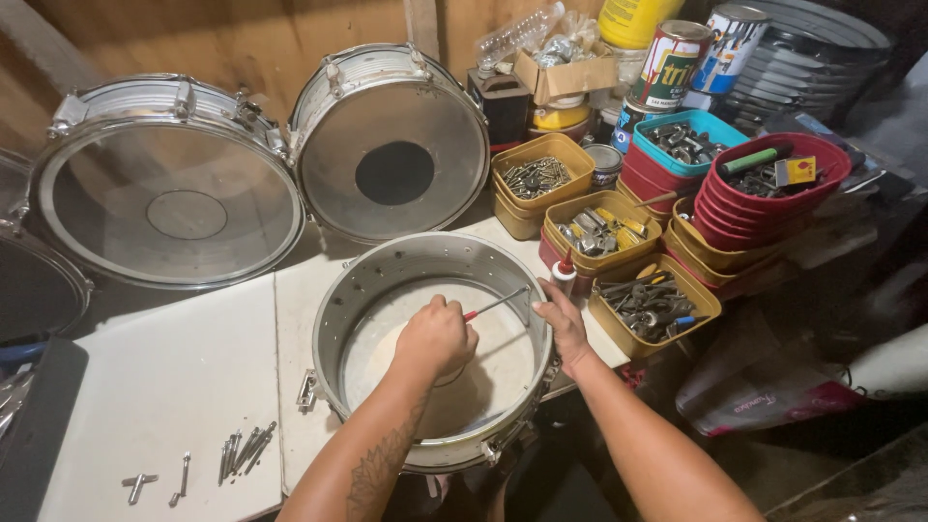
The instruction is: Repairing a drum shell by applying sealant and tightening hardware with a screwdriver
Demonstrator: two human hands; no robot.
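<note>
An open silver drum shell (360, 290) lies flat on the white bench top, its inside showing. My left hand (435, 336) is inside the shell, shut on a red-handled screwdriver (495, 304) whose shaft points to the shell's right wall. My right hand (563, 319) rests on the outside of the shell's right rim, fingers pressed against the metal where the screwdriver tip meets it. Whether it grips anything small there is hidden.
Two finished drums (174, 184) (391, 140) lean against the wooden wall behind. Yellow, red and blue tubs (619, 232) of screws and hardware crowd the right side, with cans behind. Several loose bolts (242, 451) lie on the white board (164, 387) at the left front.
</note>
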